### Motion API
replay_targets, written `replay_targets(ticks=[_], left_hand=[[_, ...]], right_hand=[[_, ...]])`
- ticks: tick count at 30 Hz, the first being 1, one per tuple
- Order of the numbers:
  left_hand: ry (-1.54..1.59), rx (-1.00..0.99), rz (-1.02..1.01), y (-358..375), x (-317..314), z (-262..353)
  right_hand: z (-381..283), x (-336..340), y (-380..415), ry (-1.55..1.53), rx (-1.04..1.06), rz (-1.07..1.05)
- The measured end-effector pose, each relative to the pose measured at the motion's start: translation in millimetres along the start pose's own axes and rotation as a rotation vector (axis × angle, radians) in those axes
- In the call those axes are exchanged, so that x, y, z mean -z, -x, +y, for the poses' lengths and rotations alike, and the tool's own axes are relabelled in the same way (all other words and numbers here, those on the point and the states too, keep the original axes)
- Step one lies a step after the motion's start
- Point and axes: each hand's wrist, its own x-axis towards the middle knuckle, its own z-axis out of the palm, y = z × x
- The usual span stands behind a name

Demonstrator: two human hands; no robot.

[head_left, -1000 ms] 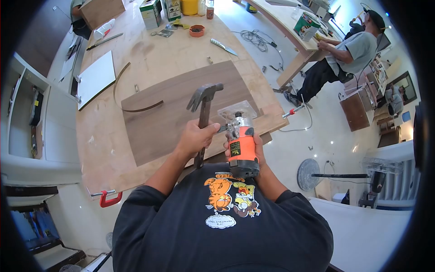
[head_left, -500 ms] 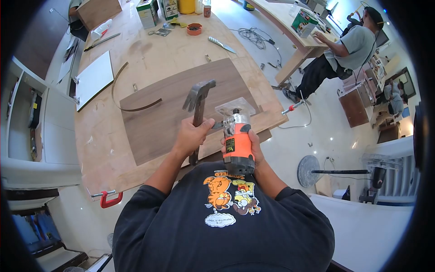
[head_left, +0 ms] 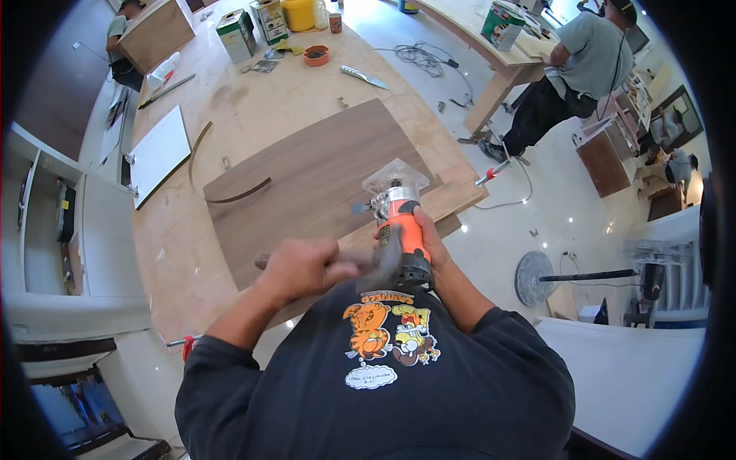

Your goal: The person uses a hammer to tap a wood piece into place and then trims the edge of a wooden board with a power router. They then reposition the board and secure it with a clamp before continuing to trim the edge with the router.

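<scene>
My left hand (head_left: 303, 268) is closed around the handle of a claw hammer (head_left: 388, 257), which lies roughly level. Its motion-blurred head overlaps the lower body of an orange and black trim router (head_left: 412, 222). My right hand (head_left: 435, 238) grips the router from its right side, with the clear base plate (head_left: 392, 177) pointing away from me. Beneath the tools lies a wood-grain panel (head_left: 307, 169) with a curved far edge. A thin brown strip (head_left: 244, 193) bends over the panel's left corner.
The panel rests on a large worktable (head_left: 176, 230). Farther up are a white board (head_left: 161, 157), a knife (head_left: 363, 77), an orange dish (head_left: 316, 55) and tins (head_left: 236, 37). A red clamp (head_left: 491, 173) grips the right edge. A person (head_left: 584, 69) stands at another bench.
My left hand has swung the hammer from upright down to the right, bringing its head against the router's outline. My right hand still holds the router in nearly the same place.
</scene>
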Motion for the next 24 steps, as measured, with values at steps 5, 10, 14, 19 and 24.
replay_targets(ticks=[5,10,14,19,24], left_hand=[[-0.043,-0.096,0.043,2.0,8.4,2.7],[-0.139,0.095,0.075,-8.8,0.6,-1.0],[-0.086,-0.1,0.049,-11.3,12.1,5.7],[-0.134,0.162,0.065,-21.8,4.4,-8.8],[-0.034,0.027,0.02,-16.4,-5.7,-17.0]], right_hand=[[-2.6,-11.8,2.8,-0.004,0.022,0.024],[1.1,15.2,-0.5,-0.029,0.03,0.035],[-1.3,0.7,3.7,-0.085,0.008,0.051],[0.2,18.7,-0.1,0.023,0.017,0.023],[2.8,28.3,-2.7,-0.053,0.002,0.036]])
